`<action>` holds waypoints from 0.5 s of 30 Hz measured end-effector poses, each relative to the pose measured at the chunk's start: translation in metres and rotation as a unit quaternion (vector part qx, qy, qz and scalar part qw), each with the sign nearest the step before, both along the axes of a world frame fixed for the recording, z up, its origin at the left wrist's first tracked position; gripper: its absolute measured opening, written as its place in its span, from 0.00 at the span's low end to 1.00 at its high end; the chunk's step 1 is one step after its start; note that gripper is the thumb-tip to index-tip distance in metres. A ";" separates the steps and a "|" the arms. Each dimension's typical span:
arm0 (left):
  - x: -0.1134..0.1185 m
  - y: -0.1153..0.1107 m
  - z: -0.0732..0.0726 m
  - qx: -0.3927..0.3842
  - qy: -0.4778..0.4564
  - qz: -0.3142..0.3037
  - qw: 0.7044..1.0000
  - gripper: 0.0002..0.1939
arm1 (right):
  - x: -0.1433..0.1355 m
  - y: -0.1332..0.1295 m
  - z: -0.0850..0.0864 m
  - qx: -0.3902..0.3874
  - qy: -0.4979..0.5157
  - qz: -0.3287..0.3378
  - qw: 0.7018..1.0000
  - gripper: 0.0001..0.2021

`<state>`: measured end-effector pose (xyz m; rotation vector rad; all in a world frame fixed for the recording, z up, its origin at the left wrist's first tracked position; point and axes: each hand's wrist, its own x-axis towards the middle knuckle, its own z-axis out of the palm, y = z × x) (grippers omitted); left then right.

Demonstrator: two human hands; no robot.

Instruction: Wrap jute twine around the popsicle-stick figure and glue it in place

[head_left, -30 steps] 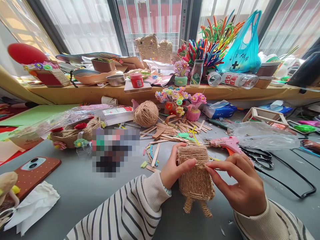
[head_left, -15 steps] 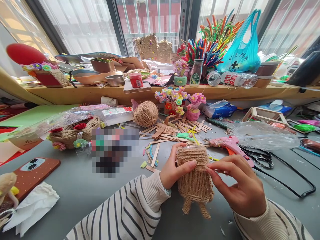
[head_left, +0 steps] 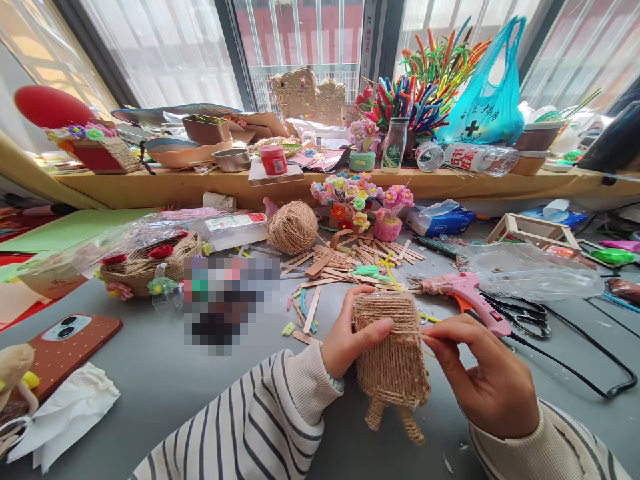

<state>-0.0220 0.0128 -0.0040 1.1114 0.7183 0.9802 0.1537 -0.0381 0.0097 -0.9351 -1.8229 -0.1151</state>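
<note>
A twine-wrapped craft figure (head_left: 393, 360) with two short twine legs stands upright in front of me, over the table. My left hand (head_left: 353, 337) is closed around its left side, the thumb pressed across the front. Just off the figure's right edge, my right hand (head_left: 483, 370) pinches a thin strand of twine between thumb and forefinger; most of the strand is hidden by the fingertips. Behind the figure sits a ball of twine (head_left: 293, 227). To the right lies a pink glue gun (head_left: 465, 293).
Popsicle sticks (head_left: 330, 263) lie scattered behind the figure. Black-handled scissors (head_left: 525, 317) and a black cable (head_left: 575, 370) are at the right. A brown-cased phone (head_left: 75, 347) and a crumpled tissue (head_left: 70, 413) lie left. A crowded ledge (head_left: 300, 190) runs along the window.
My right hand has pulled slightly to the right, away from the figure's edge, with its fingers still pinched. My left hand keeps the same grip on the figure.
</note>
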 end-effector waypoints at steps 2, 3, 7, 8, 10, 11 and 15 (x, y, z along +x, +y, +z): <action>0.000 0.000 0.000 -0.002 0.002 0.000 1.000 0.36 | -0.001 -0.002 -0.002 -0.019 -0.005 0.001 1.000 0.07; 0.000 0.000 -0.001 -0.003 0.003 0.001 1.000 0.36 | -0.001 -0.002 -0.004 -0.034 -0.003 -0.002 0.999 0.06; 0.001 0.000 -0.002 -0.005 -0.003 -0.010 1.000 0.37 | -0.003 -0.005 -0.008 -0.074 0.024 -0.037 0.996 0.03; 0.001 0.000 -0.002 -0.005 -0.004 -0.013 1.000 0.37 | -0.003 -0.006 -0.007 -0.073 0.023 -0.043 0.996 0.03; 0.000 -0.001 -0.001 -0.003 -0.004 -0.016 1.000 0.37 | -0.004 -0.006 -0.006 -0.070 0.019 -0.051 0.996 0.02; 0.000 0.000 -0.001 -0.001 -0.003 -0.017 1.000 0.37 | -0.004 -0.006 -0.006 -0.069 0.018 -0.055 0.996 0.02; -0.001 0.000 0.000 0.001 0.007 -0.036 0.999 0.39 | -0.003 -0.004 -0.004 -0.061 0.022 -0.057 0.996 0.03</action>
